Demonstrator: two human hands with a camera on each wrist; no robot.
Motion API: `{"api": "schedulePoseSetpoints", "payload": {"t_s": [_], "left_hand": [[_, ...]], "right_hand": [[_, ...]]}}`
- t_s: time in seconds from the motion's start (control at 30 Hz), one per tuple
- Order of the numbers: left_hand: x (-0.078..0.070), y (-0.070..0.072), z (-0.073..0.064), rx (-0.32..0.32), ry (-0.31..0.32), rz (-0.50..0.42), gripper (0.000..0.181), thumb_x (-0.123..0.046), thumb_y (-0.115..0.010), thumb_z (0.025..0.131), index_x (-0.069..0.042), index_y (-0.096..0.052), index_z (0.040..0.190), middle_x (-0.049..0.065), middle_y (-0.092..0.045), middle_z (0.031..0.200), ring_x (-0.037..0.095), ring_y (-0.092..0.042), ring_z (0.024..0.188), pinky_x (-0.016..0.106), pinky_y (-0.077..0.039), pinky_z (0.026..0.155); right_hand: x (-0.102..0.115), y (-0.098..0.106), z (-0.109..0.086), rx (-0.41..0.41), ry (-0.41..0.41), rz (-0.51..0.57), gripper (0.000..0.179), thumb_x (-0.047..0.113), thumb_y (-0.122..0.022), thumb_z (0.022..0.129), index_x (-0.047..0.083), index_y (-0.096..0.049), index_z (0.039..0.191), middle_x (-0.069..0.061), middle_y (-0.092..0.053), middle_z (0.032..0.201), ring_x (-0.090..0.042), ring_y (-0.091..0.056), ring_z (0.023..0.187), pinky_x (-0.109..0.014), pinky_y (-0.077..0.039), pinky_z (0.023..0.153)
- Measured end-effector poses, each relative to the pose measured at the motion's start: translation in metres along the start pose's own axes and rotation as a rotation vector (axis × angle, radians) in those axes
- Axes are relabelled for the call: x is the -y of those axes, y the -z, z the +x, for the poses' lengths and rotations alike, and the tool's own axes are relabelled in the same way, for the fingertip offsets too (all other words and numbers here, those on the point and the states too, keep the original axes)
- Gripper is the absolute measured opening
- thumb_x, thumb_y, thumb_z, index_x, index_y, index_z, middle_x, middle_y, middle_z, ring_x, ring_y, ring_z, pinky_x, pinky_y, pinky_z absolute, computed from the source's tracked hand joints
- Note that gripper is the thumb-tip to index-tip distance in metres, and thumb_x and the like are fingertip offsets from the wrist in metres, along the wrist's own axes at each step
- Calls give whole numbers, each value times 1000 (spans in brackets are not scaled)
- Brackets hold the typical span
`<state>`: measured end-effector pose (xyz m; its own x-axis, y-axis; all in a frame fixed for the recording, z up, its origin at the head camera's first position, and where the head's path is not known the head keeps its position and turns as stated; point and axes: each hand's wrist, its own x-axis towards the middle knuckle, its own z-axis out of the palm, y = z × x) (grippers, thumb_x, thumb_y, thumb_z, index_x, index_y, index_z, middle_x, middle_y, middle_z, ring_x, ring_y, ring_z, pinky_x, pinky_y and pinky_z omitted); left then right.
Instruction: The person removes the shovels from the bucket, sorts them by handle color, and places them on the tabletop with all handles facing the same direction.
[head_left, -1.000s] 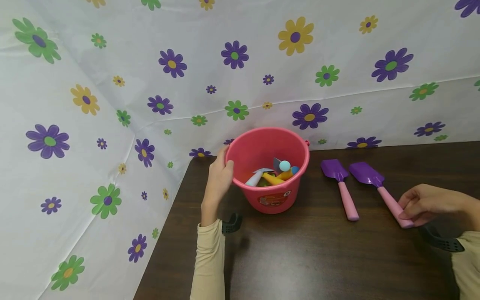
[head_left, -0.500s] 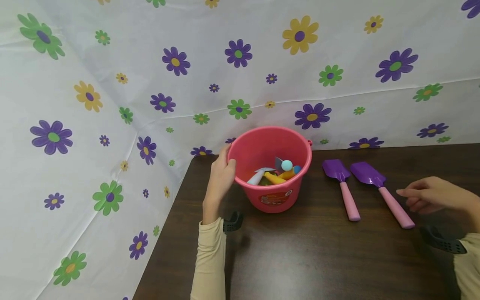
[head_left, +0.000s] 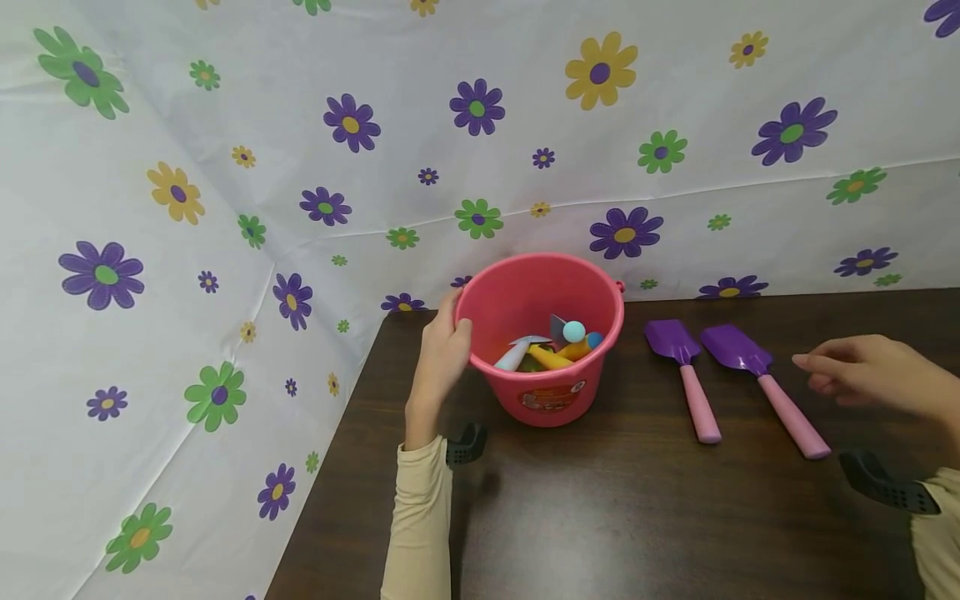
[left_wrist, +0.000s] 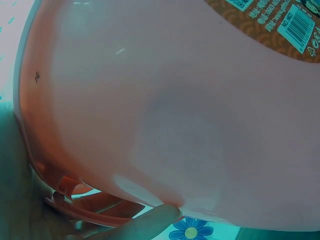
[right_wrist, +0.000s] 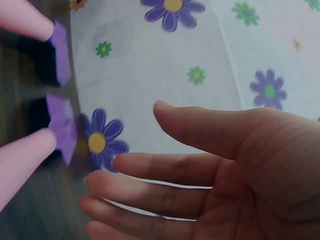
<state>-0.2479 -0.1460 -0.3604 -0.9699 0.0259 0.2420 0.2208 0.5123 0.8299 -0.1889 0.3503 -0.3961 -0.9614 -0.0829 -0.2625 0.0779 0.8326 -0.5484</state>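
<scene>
A pink bucket stands upright on the dark table, several small tools heaped inside it, among them one with a yellow handle and one with a pale handle. My left hand grips the bucket's left rim, thumb on the near side; in the left wrist view a finger shows beside the bucket wall. To the right lie two toy shovels with purple blades and pink handles, a left shovel and a right shovel. Beside the right shovel, my right hand hovers with relaxed fingers, touching nothing.
A white cloth with printed flowers hangs behind and to the left of the table. The bucket stands close to that cloth. Black straps sit on both wrists.
My right hand has let go of the right shovel's handle and lifted up and away from it. The left hand keeps its grip on the bucket, and both shovels lie where they were.
</scene>
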Motion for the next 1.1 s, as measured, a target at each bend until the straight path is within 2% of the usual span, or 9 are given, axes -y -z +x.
{"api": "schedulePoseSetpoints", "payload": {"t_s": [0.17,0.37,0.47,0.63,0.87,0.97,1.03,1.1], "left_hand": [[-1,0,0,3,2,1,54,-11,-47,100,-6,-44,154,18,-60,143,35,-65,121,50,-55,99],[-2,0,0,0,3,8,53,-11,-47,100,-6,-44,153,18,-60,142,34,-66,119,50,-55,100],[-3,0,0,2,5,8,53,-11,-46,101,-6,-44,154,18,-60,143,34,-65,120,50,-55,100],[-2,1,-1,1,1,15,55,-12,-46,99,-6,-44,154,19,-60,142,36,-66,119,51,-55,100],[-1,0,-1,0,7,15,55,-12,-47,100,-6,-43,154,18,-60,143,35,-65,121,51,-55,99],[-2,0,-1,1,9,16,54,-12,-47,100,-6,-44,154,18,-60,143,35,-65,121,50,-55,99],[-2,0,-1,0,8,16,54,-12,-47,100,-6,-44,154,18,-60,143,35,-65,121,50,-55,99],[-2,0,-1,2,6,12,54,-12,-47,100,-6,-44,154,18,-60,143,35,-65,121,50,-56,99]], "right_hand": [[22,3,-9,-175,62,-80,60,37,-50,109,-22,-57,117,-24,-72,88,-30,-70,73,-39,-57,58],[48,1,-15,-349,145,-63,47,33,-56,107,-12,-66,117,-28,-73,95,-33,-72,74,-35,-51,57],[58,-2,-16,-380,169,-11,41,28,-56,107,-11,-66,118,-31,-72,101,-36,-74,78,-29,-55,57],[70,-8,-17,-407,187,53,37,22,-55,108,-11,-63,122,-31,-71,104,-27,-74,76,-10,-49,57],[79,-9,-20,-407,185,45,37,25,-55,108,-8,-64,123,-28,-73,104,-23,-74,76,-9,-45,58],[82,-9,-22,-413,185,29,36,25,-56,108,-6,-65,123,-28,-73,106,-19,-73,74,-12,-44,60],[85,-9,-23,-419,181,23,36,27,-56,107,-4,-66,123,-28,-73,108,-18,-73,74,-25,-52,67],[88,-10,-25,-426,180,20,36,28,-56,107,-3,-66,123,-29,-72,109,-22,-74,76,-44,-55,72]]}}
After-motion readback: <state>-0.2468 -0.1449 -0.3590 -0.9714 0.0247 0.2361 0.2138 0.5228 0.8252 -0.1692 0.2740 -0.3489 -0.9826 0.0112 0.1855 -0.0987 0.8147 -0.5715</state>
